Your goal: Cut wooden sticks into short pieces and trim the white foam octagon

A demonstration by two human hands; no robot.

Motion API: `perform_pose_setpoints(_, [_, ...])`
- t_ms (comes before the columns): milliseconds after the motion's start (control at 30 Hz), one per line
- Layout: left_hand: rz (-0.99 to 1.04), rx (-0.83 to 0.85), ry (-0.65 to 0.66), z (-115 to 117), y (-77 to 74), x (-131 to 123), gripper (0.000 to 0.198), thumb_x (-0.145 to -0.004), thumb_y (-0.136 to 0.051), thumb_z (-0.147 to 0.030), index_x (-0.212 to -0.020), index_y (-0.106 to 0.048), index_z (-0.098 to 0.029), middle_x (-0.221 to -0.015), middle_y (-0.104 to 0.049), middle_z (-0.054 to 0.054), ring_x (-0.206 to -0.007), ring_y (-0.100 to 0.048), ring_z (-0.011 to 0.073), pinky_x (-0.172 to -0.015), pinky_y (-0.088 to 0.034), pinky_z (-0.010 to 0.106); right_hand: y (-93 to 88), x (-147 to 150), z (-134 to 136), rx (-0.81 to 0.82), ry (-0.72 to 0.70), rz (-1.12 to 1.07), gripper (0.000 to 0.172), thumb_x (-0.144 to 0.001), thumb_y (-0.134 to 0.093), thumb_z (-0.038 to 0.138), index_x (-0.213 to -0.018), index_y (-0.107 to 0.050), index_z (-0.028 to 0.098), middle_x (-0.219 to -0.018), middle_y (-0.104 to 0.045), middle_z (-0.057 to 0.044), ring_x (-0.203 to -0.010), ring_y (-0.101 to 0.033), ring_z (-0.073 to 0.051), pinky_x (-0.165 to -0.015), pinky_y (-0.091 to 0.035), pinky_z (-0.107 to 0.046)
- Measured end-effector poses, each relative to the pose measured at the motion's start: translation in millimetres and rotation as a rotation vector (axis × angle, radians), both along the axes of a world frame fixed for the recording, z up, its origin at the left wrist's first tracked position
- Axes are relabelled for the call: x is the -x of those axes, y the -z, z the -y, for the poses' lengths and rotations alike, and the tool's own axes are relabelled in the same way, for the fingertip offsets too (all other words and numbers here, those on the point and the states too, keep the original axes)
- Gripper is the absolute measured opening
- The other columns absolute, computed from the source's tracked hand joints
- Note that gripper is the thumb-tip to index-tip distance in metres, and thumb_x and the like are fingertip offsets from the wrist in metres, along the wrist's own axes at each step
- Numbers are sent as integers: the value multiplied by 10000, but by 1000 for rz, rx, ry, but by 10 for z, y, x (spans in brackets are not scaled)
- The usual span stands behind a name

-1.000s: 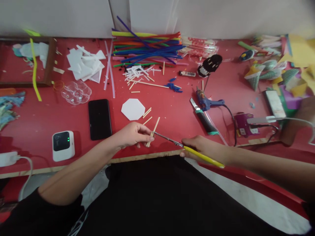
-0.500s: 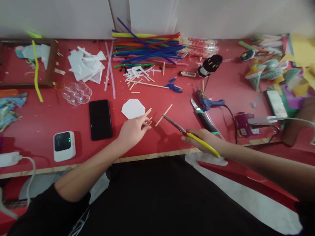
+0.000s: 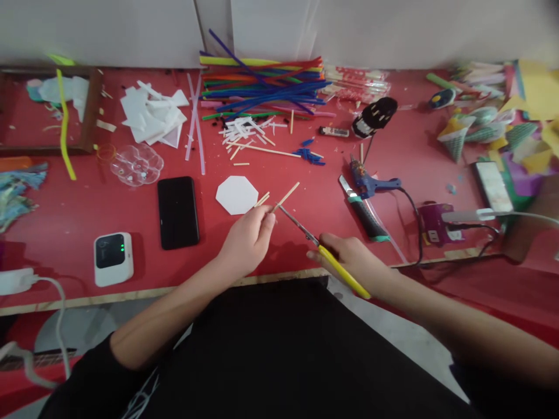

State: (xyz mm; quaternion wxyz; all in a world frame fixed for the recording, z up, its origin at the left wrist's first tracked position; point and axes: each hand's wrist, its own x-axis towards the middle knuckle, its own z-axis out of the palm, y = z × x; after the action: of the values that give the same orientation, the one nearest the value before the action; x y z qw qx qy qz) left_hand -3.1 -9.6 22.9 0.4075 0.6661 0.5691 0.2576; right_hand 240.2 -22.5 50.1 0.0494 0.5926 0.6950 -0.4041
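Pinching a thin wooden stick [image 3: 290,192] in the left hand [image 3: 248,237], just right of the white octagon [image 3: 237,195], apparently keeping it steady. Gripping yellow-handled scissors [image 3: 343,270] in the right hand [image 3: 357,262], farther right of the octagon, likely angling the blades [image 3: 294,220] to meet the stick. Having spare sticks [image 3: 262,199] lying beside the octagon, presumably within reach.

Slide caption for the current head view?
Left hand holding a thin stick, right hand holding yellow-handled scissors up to it.
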Motion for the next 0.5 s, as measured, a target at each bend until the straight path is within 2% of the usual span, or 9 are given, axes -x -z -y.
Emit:
perform_pose_setpoints(67, [-2, 58, -44, 26, 8, -46, 330, -1054, -322, -362, -1098, -597, -184, -942, -710, 72, -849, -658, 199, -753, -479, 315, 15, 68, 46, -21, -7, -11, 398, -895, -529, 589, -727, -405, 250, -555, -464, 44, -492, -420, -122, -508, -294, -272])
perform_pose_setpoints(167, [-57, -40, -127, 57, 46, -82, 294, -1037, -349, -334, -1025, -604, -189, -908, -694, 82, -819, -638, 200, -736, -456, 309, 11, 116, 93, -55, -27, -7, 401, -890, -521, 590, -728, -362, 260, -563, -454, 42, -477, -390, -123, -506, -281, -275])
perform_pose_setpoints(300, [-36, -132, -113, 86, -10, -74, 251, -1011, -369, -292, -971, -599, -202, -806, -650, 57, -736, -592, 186, -704, -440, 303, -15, 89, 139, -135, -60, -7, 384, -901, -503, 574, -740, -340, 266, -585, -457, 33, -474, -391, -131, -515, -283, -280])
perform_pose_setpoints(400, [96, -42, -108, 91, -103, -49, 274, -1014, -365, -344, -881, -567, -214, -685, -550, 11, -617, -505, 154, -621, -402, 288, -11, 47, 159, -240, -76, -5, 372, -909, -476, 575, -744, -358, 263, -634, -494, 4, -502, -437, -146, -523, -301, -279])
perform_pose_setpoints(500, [338, 155, -57, 63, -150, -6, 318, -1010, -375, -433, -834, -536, -223, -578, -395, -41, -502, -361, 118, -516, -315, 274, 16, 1, 156, -321, -114, -4, 360, -918, -461, 571, -757, -394, 255, -657, -519, -18, -525, -474, -158, -532, -316, -281])
